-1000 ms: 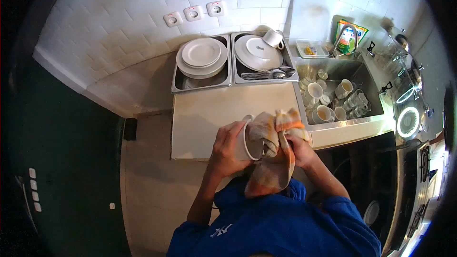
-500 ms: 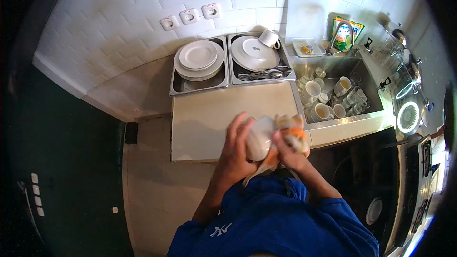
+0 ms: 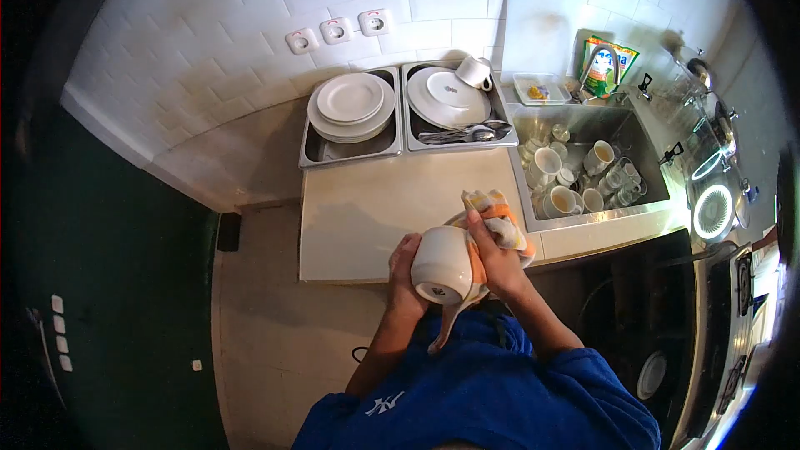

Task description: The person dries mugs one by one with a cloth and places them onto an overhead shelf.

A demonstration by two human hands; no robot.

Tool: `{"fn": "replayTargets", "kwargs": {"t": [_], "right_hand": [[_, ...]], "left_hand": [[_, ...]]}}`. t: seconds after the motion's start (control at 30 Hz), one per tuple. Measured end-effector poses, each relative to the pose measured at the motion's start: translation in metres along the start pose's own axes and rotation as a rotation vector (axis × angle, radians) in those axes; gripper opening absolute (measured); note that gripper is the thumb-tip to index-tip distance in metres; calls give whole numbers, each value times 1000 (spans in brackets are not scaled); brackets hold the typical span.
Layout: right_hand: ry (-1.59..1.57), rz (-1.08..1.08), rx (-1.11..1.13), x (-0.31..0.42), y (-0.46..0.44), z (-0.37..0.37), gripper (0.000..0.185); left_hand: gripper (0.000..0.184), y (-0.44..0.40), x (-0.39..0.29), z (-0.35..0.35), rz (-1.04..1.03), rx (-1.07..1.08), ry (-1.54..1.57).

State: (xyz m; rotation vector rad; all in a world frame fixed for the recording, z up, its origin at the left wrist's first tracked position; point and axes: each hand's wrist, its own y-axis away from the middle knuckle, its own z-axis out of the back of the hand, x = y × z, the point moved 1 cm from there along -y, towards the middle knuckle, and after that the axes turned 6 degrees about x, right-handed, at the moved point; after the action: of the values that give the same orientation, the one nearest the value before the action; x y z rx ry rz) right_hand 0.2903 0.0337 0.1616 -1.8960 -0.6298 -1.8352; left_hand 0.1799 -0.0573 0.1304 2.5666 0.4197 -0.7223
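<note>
On the bench (image 3: 400,225), trays (image 3: 353,160) hold plates (image 3: 350,98) and one cup (image 3: 472,72), other cups (image 3: 545,163) still sit in the sink (image 3: 618,210), and the fingers of your left hand (image 3: 403,272) clasp a tilted white mug (image 3: 439,260), your right hand (image 3: 497,262) clamping checked cloth (image 3: 506,229) against it.

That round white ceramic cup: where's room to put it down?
The cup could go on the flat cream countertop, bare between the rectangular metal trays and its front edge, left of the steel sink. Crowded: the sink, with white cups and clear glasses, and the trays, with round white plates.
</note>
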Motion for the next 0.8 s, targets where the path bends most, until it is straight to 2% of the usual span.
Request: {"fn": "replayTargets", "kwargs": {"t": [0.03,0.1,0.13,0.2,0.3,0.4,0.43,0.53,0.57,0.6,0.67,0.73,0.8], "right_hand": [[-81,11,8,-1,0,-2,27],[-249,-117,-30,-7,-2,-3,29],[-331,-182,-48,-13,-3,-3,31],[-86,-24,-49,-23,-3,-7,35],[25,-61,-37,-7,4,-7,29],[277,-136,129,-19,19,-3,26],[340,-97,181,-24,23,-1,26],[534,206,300,-34,27,-7,28],[587,294,323,-35,26,-9,29],[641,359,340,-35,25,-11,31],[721,434,375,-33,24,-9,35],[778,477,409,-36,23,-5,40],[824,504,443,-36,25,1,45]], "left_hand": [[26,5,4,-2,14,12,60],[36,17,5,-17,37,41,178],[36,18,5,-18,10,24,156],[34,18,4,-19,-46,-8,116],[24,12,6,-14,-179,-204,49],[19,1,13,13,-287,-45,-64],[20,-4,15,18,-306,-75,-112],[34,-28,29,55,-246,130,-153],[46,-34,40,74,-189,283,22],[47,-42,50,92,-239,334,-50],[49,-31,44,68,-337,434,-190],[41,-22,34,29,-162,57,-82],[41,-24,35,28,-66,138,64]]}}
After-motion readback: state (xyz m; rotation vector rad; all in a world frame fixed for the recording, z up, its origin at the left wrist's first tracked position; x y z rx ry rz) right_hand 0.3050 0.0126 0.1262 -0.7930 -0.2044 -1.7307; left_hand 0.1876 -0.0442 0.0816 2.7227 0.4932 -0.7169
